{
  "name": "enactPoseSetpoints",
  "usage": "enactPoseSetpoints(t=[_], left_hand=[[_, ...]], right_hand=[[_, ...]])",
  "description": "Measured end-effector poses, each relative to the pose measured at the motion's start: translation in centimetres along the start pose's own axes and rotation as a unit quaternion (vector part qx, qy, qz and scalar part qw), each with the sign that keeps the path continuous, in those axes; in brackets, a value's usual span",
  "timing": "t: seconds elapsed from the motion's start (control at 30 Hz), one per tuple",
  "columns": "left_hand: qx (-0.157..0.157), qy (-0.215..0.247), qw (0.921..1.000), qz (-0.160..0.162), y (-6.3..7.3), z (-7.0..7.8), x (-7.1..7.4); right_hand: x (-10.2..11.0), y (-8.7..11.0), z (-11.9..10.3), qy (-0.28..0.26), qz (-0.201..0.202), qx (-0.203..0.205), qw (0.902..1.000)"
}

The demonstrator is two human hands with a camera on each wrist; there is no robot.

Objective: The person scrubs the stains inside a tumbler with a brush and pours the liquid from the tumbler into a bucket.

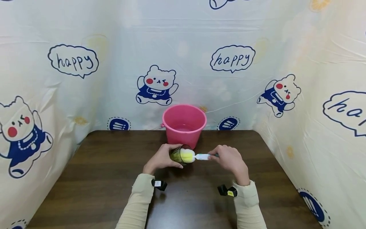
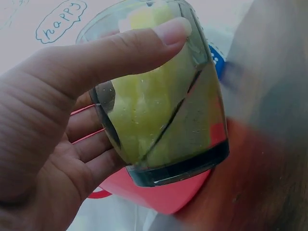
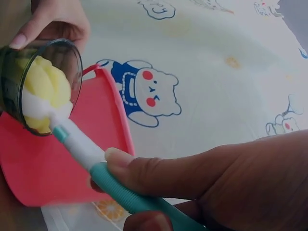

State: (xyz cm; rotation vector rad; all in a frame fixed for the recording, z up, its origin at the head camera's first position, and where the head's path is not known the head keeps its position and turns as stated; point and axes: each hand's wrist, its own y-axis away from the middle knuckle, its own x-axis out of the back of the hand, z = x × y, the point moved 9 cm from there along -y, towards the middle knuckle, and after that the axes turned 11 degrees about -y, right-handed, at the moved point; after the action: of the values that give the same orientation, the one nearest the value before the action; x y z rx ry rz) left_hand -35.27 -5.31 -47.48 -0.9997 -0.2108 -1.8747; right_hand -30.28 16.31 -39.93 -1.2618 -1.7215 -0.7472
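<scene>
My left hand (image 1: 163, 158) grips a tinted see-through glass (image 2: 168, 115) tipped on its side, its mouth turned to the right. Thumb and fingers wrap round opposite sides of its wall. In my right hand (image 1: 228, 160) is a cup brush with a teal and white handle (image 3: 130, 190), pinched between thumb and fingers. The yellow and white sponge head (image 3: 48, 86) of the brush sits inside the glass, filling much of it. Drops of water show on the glass wall in the left wrist view.
A pink bucket (image 1: 184, 140) stands just beyond the hands, near the back edge of the brown wooden table (image 1: 100, 190). Behind and at both sides hangs a pale printed curtain (image 1: 188, 38) with bears and lettering. Each wrist wears a small black camera.
</scene>
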Motion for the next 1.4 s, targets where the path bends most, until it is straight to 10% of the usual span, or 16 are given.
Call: enactPoseSetpoints(t=[0.93,1.4], left_hand=[[0.008,0.015,0.9998,0.002,0.4,-0.1,0.6],[0.002,0.012,0.9999,-0.007,0.0,0.2,0.2]], right_hand=[[0.9,0.4,0.1,0.004,0.037,0.041,0.9985],[0.8,0.8,-0.4,-0.039,-0.013,0.026,0.9988]])
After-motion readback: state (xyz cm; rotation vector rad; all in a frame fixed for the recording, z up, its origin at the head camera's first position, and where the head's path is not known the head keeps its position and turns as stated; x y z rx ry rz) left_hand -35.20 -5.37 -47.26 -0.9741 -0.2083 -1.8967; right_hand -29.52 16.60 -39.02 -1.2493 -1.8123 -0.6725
